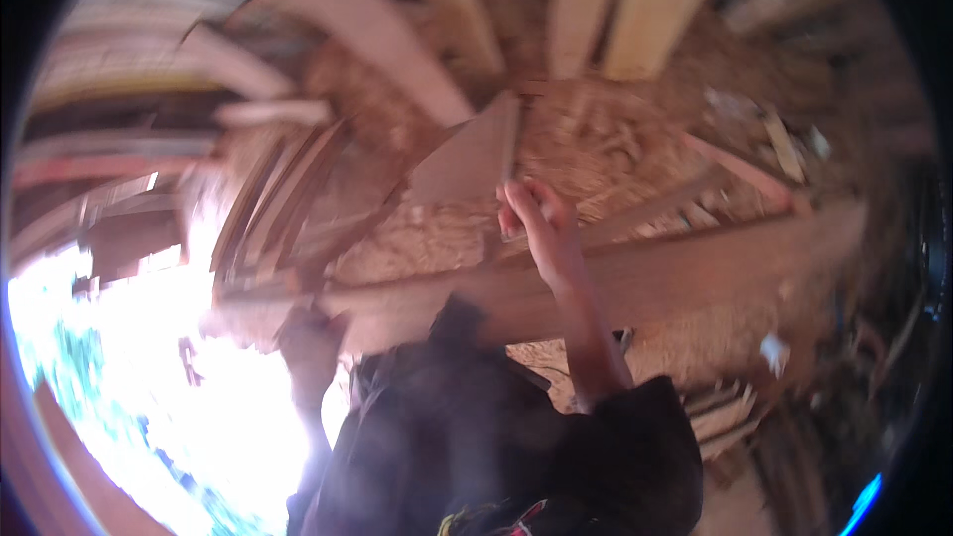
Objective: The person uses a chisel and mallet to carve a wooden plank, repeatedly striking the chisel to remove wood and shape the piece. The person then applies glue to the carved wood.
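I take the step in hand to be minding the long beam that crosses in front of my body: my left hand is at its left end, while my right hand is over its far edge, out above the wood shavings. As I judge it, the next move calls for a sure left hand on that end and a right hand placed with care among the loose wood lying beyond. My right fingers are bent in toward the palm, the thumb close by them; my left fingers are a dark smear against the wood. With everything this blurred, I cannot tell how far either hand is closed, or whether my right has hold of something thin. Counting up, I have two hands and one beam, which runs from beside my left hand well out to the right. Just past my right fingers there is one wedge-shaped panel, its point toward the top. Four planks fan out along the top: one wide pinkish plank, one narrow plank and two pale planks side by side. To the right lie one reddish strip with one short pale offcut near it, and one white scrap on my side of the beam. Several thin boards lean together beyond my left hand, and the shavings are past counting.
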Motion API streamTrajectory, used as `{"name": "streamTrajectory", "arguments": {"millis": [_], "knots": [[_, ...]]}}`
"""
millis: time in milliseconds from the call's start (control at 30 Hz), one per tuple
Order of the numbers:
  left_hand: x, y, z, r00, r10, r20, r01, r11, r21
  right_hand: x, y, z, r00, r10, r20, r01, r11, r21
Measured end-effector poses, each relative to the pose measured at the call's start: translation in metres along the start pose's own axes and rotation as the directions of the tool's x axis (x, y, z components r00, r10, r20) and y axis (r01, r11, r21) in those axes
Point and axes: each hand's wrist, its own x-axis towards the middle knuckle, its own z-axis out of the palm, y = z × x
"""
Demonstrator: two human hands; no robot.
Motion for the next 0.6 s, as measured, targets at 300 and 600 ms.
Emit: {"name": "streamTrajectory", "arguments": {"millis": [300,600], "knots": [[0.021,0.070,0.007,0.711,0.692,-0.126,-0.636,0.557,-0.535,-0.063,0.025,0.105,0.528,0.228,0.818,-0.769,0.536,0.347],[-0.061,-0.035,0.020,0.873,0.464,-0.153,-0.478,0.750,-0.457,-0.042,0.057,0.164,0.828,0.380,0.414,-0.156,0.863,-0.480]]}}
